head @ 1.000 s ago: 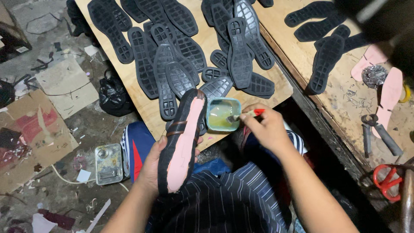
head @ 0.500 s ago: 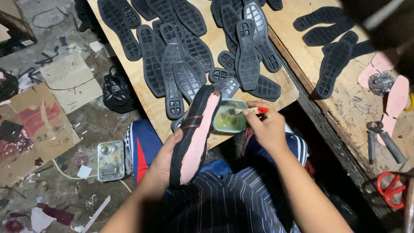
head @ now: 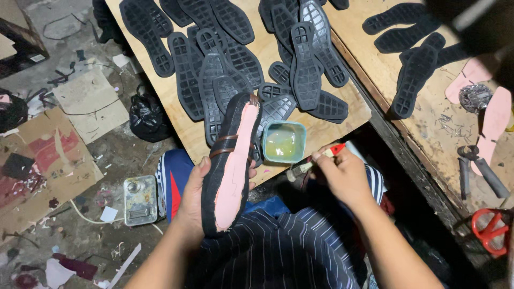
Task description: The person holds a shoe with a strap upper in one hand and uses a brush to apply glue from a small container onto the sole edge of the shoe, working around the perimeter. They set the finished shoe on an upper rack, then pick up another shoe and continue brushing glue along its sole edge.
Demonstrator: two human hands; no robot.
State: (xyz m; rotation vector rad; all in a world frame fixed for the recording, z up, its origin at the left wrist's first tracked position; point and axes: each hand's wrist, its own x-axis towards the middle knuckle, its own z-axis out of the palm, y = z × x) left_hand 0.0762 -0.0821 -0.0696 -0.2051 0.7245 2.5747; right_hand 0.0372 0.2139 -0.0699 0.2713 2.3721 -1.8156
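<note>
As we look down past our lap, near to far:
Left hand [head: 195, 195]: we grip the shoe [head: 233, 163], pink underside up, now raised higher.
Right hand [head: 342, 176]: fingers pinch a brush [head: 316, 162], just drawn back from the glue tub [head: 284, 142].
Bench [head: 321, 126]: black soles [head: 305, 64] lie beyond.

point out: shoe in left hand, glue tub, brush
shoe [head: 234, 166], head view, on the pink insole face.
glue tub [head: 284, 142], head view, on the yellowish glue inside.
brush [head: 300, 170], head view, on the bristle end beside the right hand's fingers.
</note>
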